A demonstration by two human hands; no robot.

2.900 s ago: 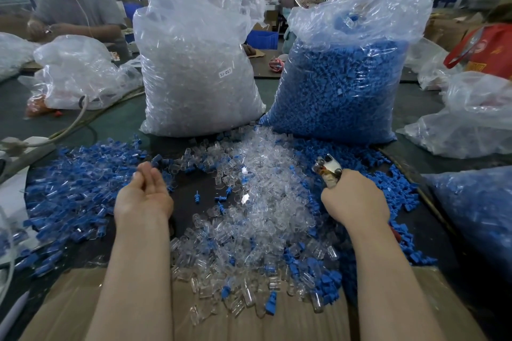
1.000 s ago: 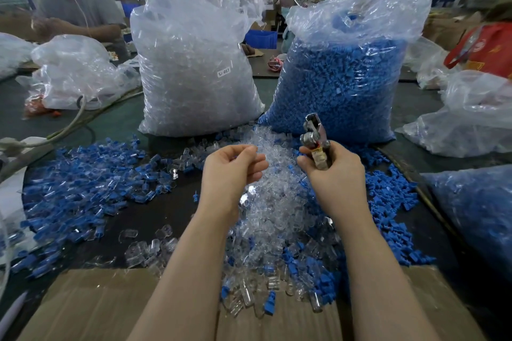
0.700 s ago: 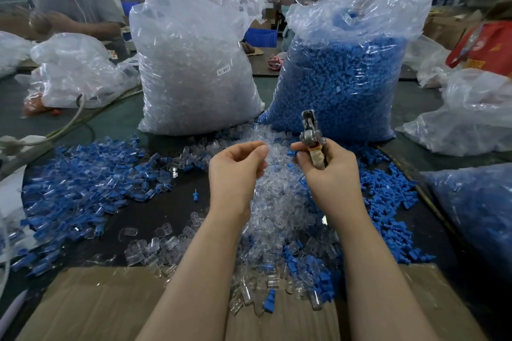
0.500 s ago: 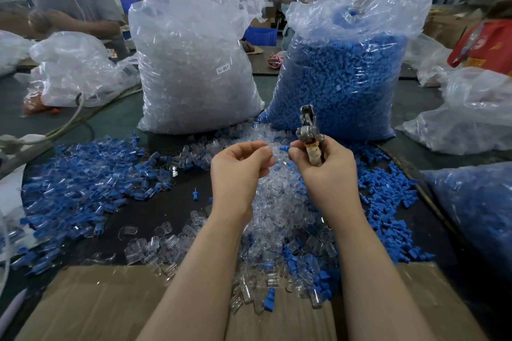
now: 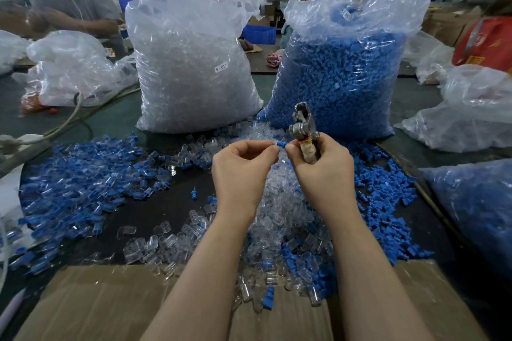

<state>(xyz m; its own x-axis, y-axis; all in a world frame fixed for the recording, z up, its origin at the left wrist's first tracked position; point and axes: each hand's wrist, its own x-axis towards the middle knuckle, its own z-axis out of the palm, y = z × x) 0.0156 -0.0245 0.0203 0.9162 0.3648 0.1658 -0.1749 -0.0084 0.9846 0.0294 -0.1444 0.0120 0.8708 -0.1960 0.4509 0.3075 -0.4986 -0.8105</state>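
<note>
My right hand grips a metal plier-like tool that points up, and its thumb and forefinger pinch a small blue plastic piece. My left hand is raised beside it with its fingers curled, the fingertips almost touching the blue piece; whether it holds a clear part I cannot tell. Below both hands lies a heap of clear plastic shells. Loose blue pieces lie to the right of the heap. A spread of blue-and-clear parts covers the table on the left.
Two tall plastic bags stand behind the heap: one of clear shells, one of blue pieces. More bags sit at left and right. Cardboard lines the near edge. A person works at the far left.
Both hands rose from the table and came together above the clear heap. The tool swung upright in my right hand, which now pinches a blue piece toward my left fingertips.
</note>
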